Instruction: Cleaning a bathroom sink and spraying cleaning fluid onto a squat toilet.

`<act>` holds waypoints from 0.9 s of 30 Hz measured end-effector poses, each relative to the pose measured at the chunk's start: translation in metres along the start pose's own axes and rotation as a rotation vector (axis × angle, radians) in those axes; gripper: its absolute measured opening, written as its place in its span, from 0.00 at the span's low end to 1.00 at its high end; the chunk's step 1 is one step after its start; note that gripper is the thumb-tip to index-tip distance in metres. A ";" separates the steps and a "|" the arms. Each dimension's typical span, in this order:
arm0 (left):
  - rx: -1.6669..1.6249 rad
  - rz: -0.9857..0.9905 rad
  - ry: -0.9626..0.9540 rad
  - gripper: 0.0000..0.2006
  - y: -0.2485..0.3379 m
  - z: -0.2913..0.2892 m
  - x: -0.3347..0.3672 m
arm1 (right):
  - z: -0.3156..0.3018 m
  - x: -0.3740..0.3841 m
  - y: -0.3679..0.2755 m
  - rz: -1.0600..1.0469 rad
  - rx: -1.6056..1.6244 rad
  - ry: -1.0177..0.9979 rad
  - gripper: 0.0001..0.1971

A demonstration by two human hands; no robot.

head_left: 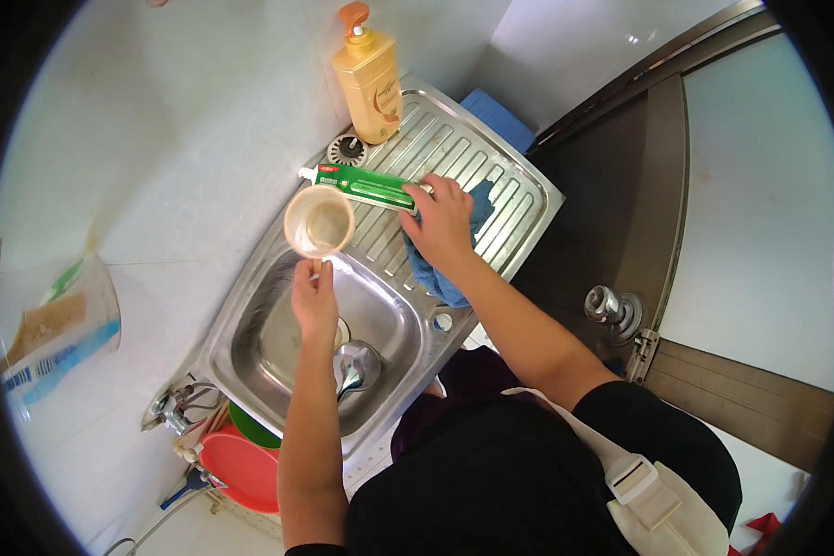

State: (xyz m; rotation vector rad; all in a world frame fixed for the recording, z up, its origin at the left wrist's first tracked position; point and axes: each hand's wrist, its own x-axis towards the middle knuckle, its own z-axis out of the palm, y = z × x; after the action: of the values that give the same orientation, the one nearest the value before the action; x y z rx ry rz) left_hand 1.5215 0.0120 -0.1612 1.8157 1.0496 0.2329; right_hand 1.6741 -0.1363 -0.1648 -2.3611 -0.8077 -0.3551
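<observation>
Pinching a pale cup (297, 222) by its handle, the person's left hand (313, 292) is closed on it over the sink basin (273, 338), open mouth facing up toward the camera. Right hand (443, 218), palm down, has thumb and fingers at the near end of a green tube (366, 184) with a white cap; cannot tell if it is gripped or only touched. Tube lies left of the right hand and just beyond the cup, capped end pointing left. Blue cloth (424, 271), crumpled, sits under and around the right hand on the ribbed drainboard (521, 208). Behind the left wrist, a shiny metal piece (361, 360) shows in the basin, kind unclear. Beyond the tube, ahead of both hands: a round black-and-white piece (347, 150), then a yellow bottle (371, 88) with orange pump top, upright. Farther ahead of the right hand, blue box-like item (499, 119) past the drainboard edge. Well right of the right hand, door with round metal knob (606, 304). Left of the left forearm and lower down, red basin (241, 471) and wall tap (169, 408).
</observation>
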 end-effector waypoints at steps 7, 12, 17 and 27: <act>-0.223 0.064 0.051 0.06 -0.036 -0.025 -0.038 | 0.051 0.045 0.009 0.006 -0.126 -0.420 0.14; -0.255 -0.046 0.133 0.05 -0.023 -0.042 -0.064 | 0.048 0.049 0.015 0.119 -0.056 -0.527 0.08; -0.452 -0.075 0.208 0.03 -0.028 -0.047 -0.079 | 0.044 0.059 0.013 0.186 0.249 -0.557 0.05; -0.470 -0.076 0.201 0.03 -0.038 -0.062 -0.107 | 0.019 0.062 0.079 0.252 0.693 0.067 0.06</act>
State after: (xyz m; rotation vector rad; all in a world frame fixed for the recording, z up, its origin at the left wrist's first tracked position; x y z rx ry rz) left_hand 1.3997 -0.0219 -0.1317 1.3463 1.0920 0.5756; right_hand 1.7727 -0.1446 -0.1896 -1.7553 -0.4841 -0.0309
